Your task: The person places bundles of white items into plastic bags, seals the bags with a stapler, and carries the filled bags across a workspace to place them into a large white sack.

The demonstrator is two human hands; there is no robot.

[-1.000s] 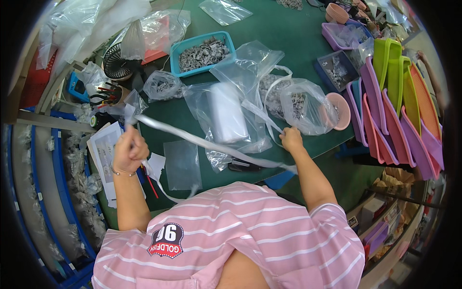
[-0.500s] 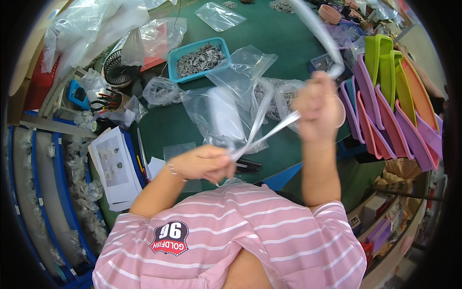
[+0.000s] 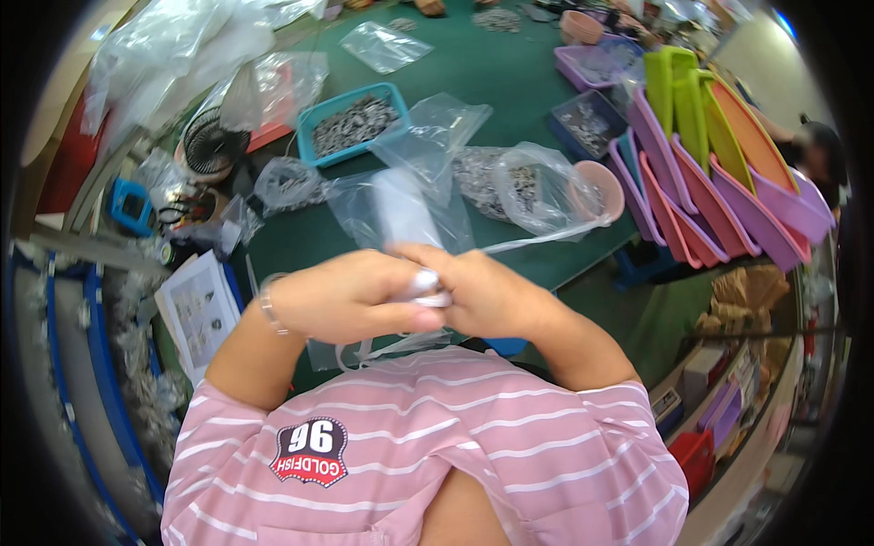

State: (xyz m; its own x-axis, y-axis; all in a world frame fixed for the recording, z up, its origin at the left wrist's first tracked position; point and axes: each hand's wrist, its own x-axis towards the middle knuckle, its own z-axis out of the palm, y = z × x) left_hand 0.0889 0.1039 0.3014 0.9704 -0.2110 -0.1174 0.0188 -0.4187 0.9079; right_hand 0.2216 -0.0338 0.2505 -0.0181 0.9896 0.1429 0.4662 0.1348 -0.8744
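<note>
A person in a pink striped shirt holds a white strip point(image 3: 425, 281) in both hands, before the chest at the table's point(image 3: 455, 64) near edge. The left hand point(image 3: 355, 296) and right hand point(image 3: 487, 289) meet, each grip closed around the bunched strip. Their overlap hides most fingertips and most of the bundle; motion blurs what shows.

The strip's overall long axis is hard to judge. A thin loop droops below the left hand toward the shirt; a pale length stretches rightward and slightly away, toward the peach pot point(image 3: 608, 187), near a clear bag of grey parts point(image 3: 519, 187). Whether these join inside the hands cannot be seen. The hands also cover the near end of a white stack in clear plastic point(image 3: 401, 205).

Half a second ago the hands were apart, the right one raised with strip streaming up; now they are together and low.
</note>
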